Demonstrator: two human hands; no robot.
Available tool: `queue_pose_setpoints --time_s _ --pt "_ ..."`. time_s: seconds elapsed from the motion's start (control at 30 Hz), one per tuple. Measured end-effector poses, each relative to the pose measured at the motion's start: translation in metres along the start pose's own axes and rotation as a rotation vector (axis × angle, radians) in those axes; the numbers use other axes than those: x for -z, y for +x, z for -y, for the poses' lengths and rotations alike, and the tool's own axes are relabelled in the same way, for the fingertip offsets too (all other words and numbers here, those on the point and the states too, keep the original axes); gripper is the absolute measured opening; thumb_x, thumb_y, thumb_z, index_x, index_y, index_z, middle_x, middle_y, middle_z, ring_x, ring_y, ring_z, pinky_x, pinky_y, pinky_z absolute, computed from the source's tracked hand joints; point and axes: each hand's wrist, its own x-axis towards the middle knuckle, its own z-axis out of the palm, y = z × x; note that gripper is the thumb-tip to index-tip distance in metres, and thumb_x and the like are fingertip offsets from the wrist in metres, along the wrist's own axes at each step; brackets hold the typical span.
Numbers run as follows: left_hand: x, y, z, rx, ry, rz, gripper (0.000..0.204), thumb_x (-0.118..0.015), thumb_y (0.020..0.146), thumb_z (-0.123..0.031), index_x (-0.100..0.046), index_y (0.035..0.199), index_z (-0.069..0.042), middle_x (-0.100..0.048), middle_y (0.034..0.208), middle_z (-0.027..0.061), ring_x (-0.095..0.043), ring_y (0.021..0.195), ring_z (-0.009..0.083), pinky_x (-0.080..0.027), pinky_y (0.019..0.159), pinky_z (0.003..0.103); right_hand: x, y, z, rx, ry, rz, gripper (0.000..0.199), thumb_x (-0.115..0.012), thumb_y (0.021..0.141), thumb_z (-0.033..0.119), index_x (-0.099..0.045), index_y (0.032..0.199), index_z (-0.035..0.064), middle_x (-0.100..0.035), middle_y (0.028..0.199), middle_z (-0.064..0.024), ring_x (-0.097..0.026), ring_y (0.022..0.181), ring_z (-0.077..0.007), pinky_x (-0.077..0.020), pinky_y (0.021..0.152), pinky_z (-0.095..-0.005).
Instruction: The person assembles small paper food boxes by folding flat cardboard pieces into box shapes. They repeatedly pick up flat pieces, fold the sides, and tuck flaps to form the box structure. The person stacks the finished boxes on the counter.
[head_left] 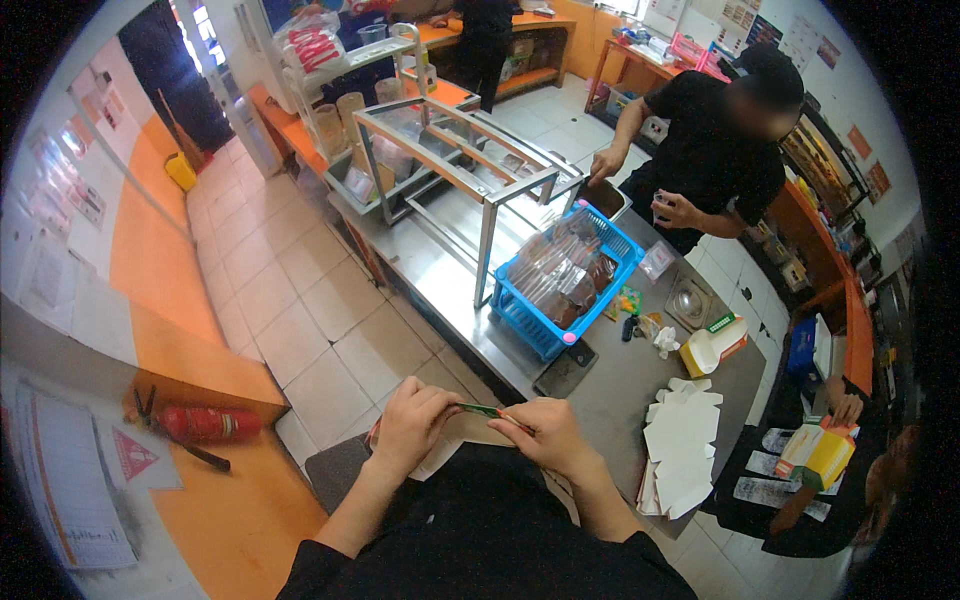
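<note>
Close in front of my body, my left hand [415, 422] and my right hand [548, 434] grip a thin carton blank [481, 410] between fingers and thumbs. Its green and red printed edge shows between the hands, and a pale inner face slopes down toward me. Most of the blank is hidden by my hands and black clothing. To the right of my right hand, a stack of flat white carton blanks [684, 435] lies on the table. Beyond it sits an open yellow, white and green carton [713, 346].
A blue basket [527, 333] of clear-wrapped brown packs stands beside a metal frame [487, 235] on the steel table [425, 270]. A dark phone [567, 371] lies nearby. Across the table a person [715, 150] works; another person's hand [845, 402] touches a yellow-orange carton [815, 452]. A fire extinguisher [210, 424] is left.
</note>
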Motion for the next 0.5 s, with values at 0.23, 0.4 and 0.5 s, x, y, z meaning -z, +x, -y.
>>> queue_pose_setpoints --time_s 0.23,0.4,0.5 --pt "0.005 0.001 0.003 0.081 -0.117 0.021 0.015 -0.076 0.084 -0.016 -0.073 0.098 -0.011 -0.066 0.083 0.0041 -0.053 0.083 0.0263 -0.045 0.074 0.038 0.01 0.003 -0.003 0.032 -0.033 -0.07 0.019 -0.076 0.09 0.021 -0.077 0.091 0.0023 -0.068 0.069 -0.0116 -0.065 0.057 -0.0246 -0.0478 0.053 -0.0345" --pt "-0.003 0.004 0.014 0.012 -0.08 0.079 0.012 -0.074 0.087 -0.018 -0.074 0.096 -0.01 -0.067 0.087 0.0083 -0.057 0.097 0.0259 -0.046 0.081 0.037 0.004 0.005 -0.009 0.117 -0.068 0.001 0.019 -0.072 0.093 0.026 -0.075 0.092 0.0071 -0.067 0.071 -0.0144 -0.067 0.062 -0.0306 -0.0504 0.057 -0.0392" --pt "-0.002 0.002 0.027 0.022 -0.195 0.077 0.011 -0.072 0.089 -0.016 -0.074 0.096 -0.008 -0.067 0.088 0.0104 -0.06 0.098 0.0285 -0.048 0.083 0.036 0.002 0.006 -0.009 0.018 0.07 -0.009 0.02 -0.073 0.093 0.027 -0.075 0.095 0.0066 -0.069 0.074 -0.0134 -0.068 0.063 -0.03 -0.0523 0.06 -0.0379"
